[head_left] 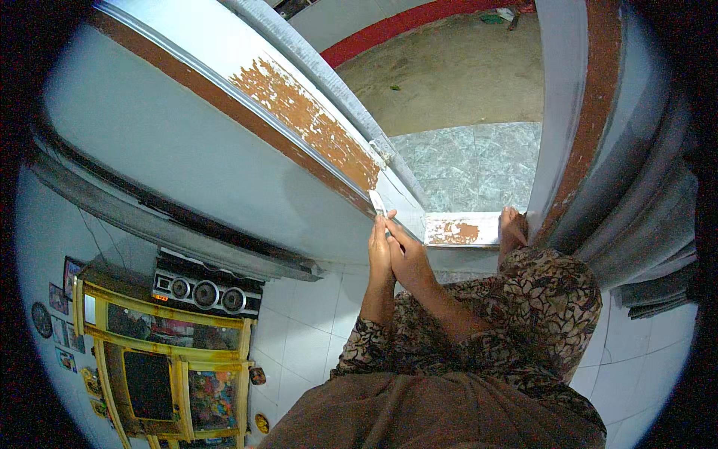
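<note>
Both my hands are together in the middle of the view, closed round a small knife with a pale blade. My left hand grips it from the left, and my right hand presses against it from the right. Most of the handle is hidden by my fingers. The blade points up and away, its tip at the lower end of a worn patch on the white door frame. Along that patch, white paint has come off and brown shows, with white flecks left on it.
A white sill with another brown patch crosses the doorway, my bare foot at its right end. Beyond lie grey-green tiles and bare ground. Grey curtains hang at right. A yellow cabinet with a speaker unit stands lower left.
</note>
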### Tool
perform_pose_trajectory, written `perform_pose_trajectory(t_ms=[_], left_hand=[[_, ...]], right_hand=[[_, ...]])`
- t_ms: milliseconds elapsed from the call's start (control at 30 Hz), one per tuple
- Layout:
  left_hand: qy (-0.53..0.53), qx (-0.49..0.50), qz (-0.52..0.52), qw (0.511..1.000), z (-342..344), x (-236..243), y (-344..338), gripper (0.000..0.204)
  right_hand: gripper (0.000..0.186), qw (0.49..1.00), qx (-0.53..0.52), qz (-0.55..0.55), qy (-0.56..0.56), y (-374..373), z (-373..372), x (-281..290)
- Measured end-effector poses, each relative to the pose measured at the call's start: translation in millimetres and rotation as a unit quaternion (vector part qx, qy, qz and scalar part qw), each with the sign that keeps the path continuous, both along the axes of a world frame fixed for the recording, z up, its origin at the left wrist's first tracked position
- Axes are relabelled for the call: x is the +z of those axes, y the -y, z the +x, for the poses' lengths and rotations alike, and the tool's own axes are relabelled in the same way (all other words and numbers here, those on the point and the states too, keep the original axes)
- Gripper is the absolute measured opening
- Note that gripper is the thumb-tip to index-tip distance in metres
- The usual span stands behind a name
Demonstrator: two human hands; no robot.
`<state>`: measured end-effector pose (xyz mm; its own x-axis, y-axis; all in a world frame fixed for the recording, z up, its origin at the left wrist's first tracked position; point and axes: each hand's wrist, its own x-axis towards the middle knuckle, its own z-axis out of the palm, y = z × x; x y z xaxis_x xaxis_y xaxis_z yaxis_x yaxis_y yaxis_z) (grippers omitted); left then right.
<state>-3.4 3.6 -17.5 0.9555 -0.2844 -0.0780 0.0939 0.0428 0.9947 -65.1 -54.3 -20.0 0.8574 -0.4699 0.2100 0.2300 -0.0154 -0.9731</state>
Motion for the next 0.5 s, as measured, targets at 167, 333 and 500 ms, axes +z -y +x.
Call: perform_pose_trajectory(t_ms=[167,333,500], left_hand=[[0.032,0.006,0.004,0.999,0.2,0.8,5.6,0.055],[0.017,-0.006,0.005,1.000,2.5,-7.1,3.2,0.054],[-0.013,-0.041,-0.068,0.997,5.2,-27.4,-13.9,0.053]], right_hand=[[0.040,0.998,-0.045,-0.018,0.036,0.5,7.5,-6.3],[0.039,0.999,-0.038,-0.014,0.016,-2.3,9.3,-15.8],[0.040,0.997,-0.043,-0.047,0.036,-14.3,0.5,-23.8]])
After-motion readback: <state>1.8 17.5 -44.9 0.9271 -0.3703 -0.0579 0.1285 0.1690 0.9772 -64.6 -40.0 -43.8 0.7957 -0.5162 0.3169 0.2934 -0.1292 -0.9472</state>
